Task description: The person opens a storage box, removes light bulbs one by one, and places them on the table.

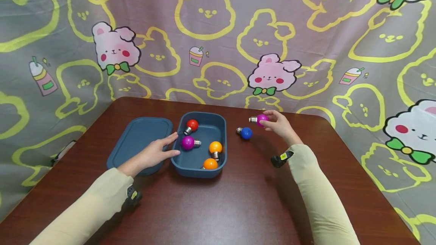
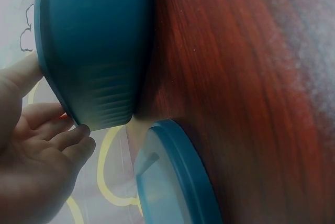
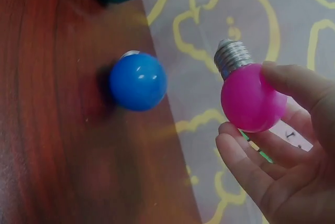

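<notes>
My right hand [image 1: 277, 125] pinches a magenta light bulb [image 3: 253, 98] by its round globe, the metal screw base pointing away from the palm. Close by on the table lies a blue bulb [image 1: 246, 133]. At the left rim of a dark blue container [image 1: 199, 174] is my left hand [image 1: 153, 153], fingers extended, fingertips right at the edge; the left wrist view shows them along the outer wall. Inside the container are a red bulb [image 1: 192, 125], a purple bulb [image 1: 188, 142] and two orange bulbs, one [image 1: 215, 147] behind the other [image 1: 210, 163].
The flat blue lid [image 1: 136, 135] lies left of the container, partly under my left forearm. A patterned curtain [image 1: 218, 41] hangs behind the brown wooden table [image 1: 218, 211]. Each wrist wears a small black device, such as the right one [image 1: 282, 158].
</notes>
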### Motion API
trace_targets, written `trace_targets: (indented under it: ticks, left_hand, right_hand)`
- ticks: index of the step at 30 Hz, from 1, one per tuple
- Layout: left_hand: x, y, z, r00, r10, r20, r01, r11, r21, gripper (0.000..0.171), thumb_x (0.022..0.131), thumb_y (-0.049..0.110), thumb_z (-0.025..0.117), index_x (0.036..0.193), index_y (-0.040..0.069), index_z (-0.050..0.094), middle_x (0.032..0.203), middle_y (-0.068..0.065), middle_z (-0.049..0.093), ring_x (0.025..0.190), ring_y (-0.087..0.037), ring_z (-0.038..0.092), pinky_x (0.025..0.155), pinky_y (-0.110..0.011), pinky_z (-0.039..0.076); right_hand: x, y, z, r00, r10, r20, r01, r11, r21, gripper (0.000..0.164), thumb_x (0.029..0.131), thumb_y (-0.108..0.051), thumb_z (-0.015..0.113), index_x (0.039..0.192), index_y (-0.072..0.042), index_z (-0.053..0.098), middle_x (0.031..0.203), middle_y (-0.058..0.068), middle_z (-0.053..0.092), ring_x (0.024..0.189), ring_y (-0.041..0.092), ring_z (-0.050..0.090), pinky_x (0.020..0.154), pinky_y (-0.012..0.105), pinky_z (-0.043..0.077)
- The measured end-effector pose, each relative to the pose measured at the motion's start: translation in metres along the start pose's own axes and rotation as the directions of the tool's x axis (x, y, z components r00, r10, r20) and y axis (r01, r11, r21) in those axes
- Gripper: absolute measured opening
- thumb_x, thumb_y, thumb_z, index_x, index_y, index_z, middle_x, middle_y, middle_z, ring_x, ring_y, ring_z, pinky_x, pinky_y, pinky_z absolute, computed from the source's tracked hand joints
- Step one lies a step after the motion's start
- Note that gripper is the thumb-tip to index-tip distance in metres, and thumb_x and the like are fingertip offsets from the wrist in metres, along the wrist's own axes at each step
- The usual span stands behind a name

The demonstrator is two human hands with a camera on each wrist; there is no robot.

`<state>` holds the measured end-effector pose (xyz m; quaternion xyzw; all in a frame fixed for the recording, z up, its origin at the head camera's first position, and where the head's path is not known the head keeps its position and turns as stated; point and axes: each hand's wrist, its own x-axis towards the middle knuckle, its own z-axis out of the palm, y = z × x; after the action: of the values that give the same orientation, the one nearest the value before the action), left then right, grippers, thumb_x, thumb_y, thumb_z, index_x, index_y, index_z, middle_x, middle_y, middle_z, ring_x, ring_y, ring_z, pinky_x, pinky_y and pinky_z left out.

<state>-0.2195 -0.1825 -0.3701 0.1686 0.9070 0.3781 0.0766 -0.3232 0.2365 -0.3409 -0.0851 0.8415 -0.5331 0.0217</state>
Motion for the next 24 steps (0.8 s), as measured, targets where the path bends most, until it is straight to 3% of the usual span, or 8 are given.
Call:
trace_targets:
  ticks: [6,13,24]
  left_hand:
    - [0.0,-0.001,0.001,1.0,0.008,-0.006,-0.008,1.0,0.003,0.071,0.087,0.032,0.063,0.14,-0.002,0.032,0.147,-0.017,0.025,0.132,-0.038,0.023,0.101,-0.055,0.024]
    - [0.0,-0.001,0.0,1.0,-0.011,-0.001,0.011,1.0,0.0,0.074,0.086,0.037,0.064,0.141,0.0,0.032,0.148,-0.015,0.025,0.133,-0.037,0.022,0.101,-0.055,0.023]
    - [0.0,-0.001,0.0,1.0,-0.02,0.004,0.02,1.0,-0.003,0.075,0.085,0.038,0.064,0.142,0.0,0.031,0.148,-0.015,0.024,0.133,-0.038,0.022,0.101,-0.056,0.024]
  right_hand:
    - [0.004,0.014,0.001,1.0,-0.005,-0.022,0.005,1.0,-0.012,0.051,0.087,-0.013,0.064,0.131,0.004,0.044,0.115,0.027,0.05,0.074,0.015,0.062,0.083,0.047,0.047]
    - [0.007,0.028,0.008,0.997,0.045,-0.068,-0.05,0.997,-0.061,0.049,0.087,-0.008,0.064,0.129,0.008,0.045,0.114,0.028,0.051,0.084,0.026,0.06,0.077,0.038,0.052]
    - [0.007,0.035,0.017,0.983,0.159,-0.086,-0.173,0.968,-0.18,0.051,0.085,-0.017,0.068,0.124,0.007,0.048,0.113,0.027,0.053,0.086,0.036,0.058,0.07,0.036,0.053]
